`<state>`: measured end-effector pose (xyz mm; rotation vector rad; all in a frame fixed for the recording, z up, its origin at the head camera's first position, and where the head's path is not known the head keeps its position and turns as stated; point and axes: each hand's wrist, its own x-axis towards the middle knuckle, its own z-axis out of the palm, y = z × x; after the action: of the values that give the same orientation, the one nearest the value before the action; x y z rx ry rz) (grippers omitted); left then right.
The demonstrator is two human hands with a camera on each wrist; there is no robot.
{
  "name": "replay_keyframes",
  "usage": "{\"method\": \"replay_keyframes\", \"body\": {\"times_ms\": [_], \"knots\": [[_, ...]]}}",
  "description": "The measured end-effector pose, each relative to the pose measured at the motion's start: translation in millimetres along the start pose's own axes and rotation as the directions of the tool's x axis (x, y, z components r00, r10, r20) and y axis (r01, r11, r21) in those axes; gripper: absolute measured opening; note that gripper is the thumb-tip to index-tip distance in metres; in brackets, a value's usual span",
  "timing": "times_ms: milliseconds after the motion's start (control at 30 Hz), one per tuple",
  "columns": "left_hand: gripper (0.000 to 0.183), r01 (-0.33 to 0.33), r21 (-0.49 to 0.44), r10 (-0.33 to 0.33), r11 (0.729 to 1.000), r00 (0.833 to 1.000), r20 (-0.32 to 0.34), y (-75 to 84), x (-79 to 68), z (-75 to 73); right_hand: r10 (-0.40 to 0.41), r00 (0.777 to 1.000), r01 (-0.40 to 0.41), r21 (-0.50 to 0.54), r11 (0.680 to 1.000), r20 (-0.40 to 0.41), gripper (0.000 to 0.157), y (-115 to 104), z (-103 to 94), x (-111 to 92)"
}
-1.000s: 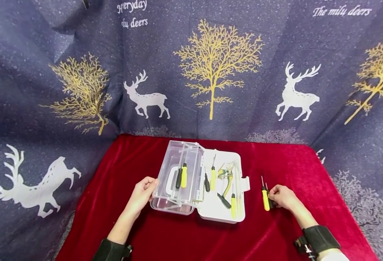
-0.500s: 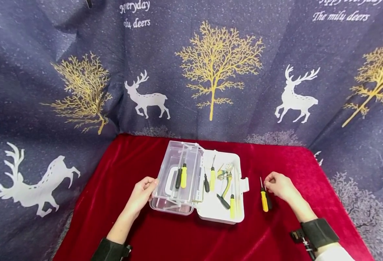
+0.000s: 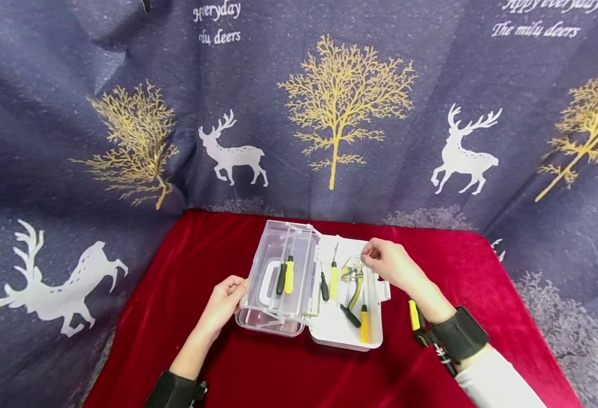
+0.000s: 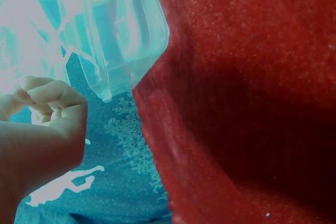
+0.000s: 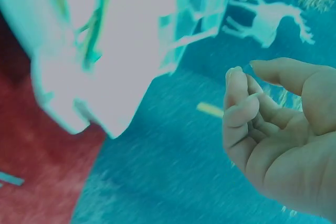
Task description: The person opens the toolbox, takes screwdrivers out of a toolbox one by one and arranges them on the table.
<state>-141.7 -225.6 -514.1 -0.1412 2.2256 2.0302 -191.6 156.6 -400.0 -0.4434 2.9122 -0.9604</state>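
Note:
A toolbox lies open, its clear lid (image 3: 255, 286) on the left and its white base (image 3: 324, 331) on the right. My left hand (image 3: 222, 300) pinches the lid's left edge. Over the base's upper right corner is my right hand (image 3: 393, 265), its fingers loosely bent; the right wrist view shows nothing between thumb and forefinger (image 5: 236, 85). Just below those fingertips lie pliers (image 3: 358, 286) with yellow-green grips. The base also holds a black screwdriver (image 3: 324, 289), a yellow screwdriver (image 3: 333, 280), another yellow screwdriver (image 3: 364, 326) and a black handle (image 3: 350, 316).
A black screwdriver (image 3: 281, 279) and a yellow one (image 3: 289, 276) lie in the lid's section. Right of the box, a yellow-handled screwdriver (image 3: 414, 315) lies on the red cloth (image 3: 462, 272), partly behind my right forearm. A patterned curtain (image 3: 289, 192) hangs behind.
My right hand has let go of the black screwdriver beside the yellow one on the cloth and moved left over the toolbox base. The left hand stays at the lid.

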Motion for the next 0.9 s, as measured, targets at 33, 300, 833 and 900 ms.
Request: {"method": "replay_keyframes", "body": {"times_ms": [33, 300, 833, 900], "knots": [[0.026, -0.005, -0.002, 0.005, 1.000, 1.000, 0.001, 0.1, 0.5, 0.3, -0.017, 1.000, 0.017, -0.002, 1.000, 0.001, 0.004, -6.5, 1.6, 3.8], [0.026, 0.000, 0.006, 0.000, 1.000, 1.000, -0.012, -2.4, 0.7, -1.5, -0.087, 0.994, 0.093, -0.087, 0.992, 0.072, 0.007, -60.3, 33.2, 36.6], [0.027, 0.008, 0.005, -0.008, 1.000, 1.000, -0.017, -2.0, -2.5, -0.3, -0.197, 0.936, 0.241, -0.125, 0.962, 0.291, 0.001, -99.7, 98.1, 67.1], [0.027, 0.007, 0.009, -0.007, 1.000, 1.000, -0.017, -3.1, -1.5, -1.2, -0.200, 0.934, 0.246, -0.125, 0.961, 0.297, 0.002, -100.9, 101.4, 67.2]]}}
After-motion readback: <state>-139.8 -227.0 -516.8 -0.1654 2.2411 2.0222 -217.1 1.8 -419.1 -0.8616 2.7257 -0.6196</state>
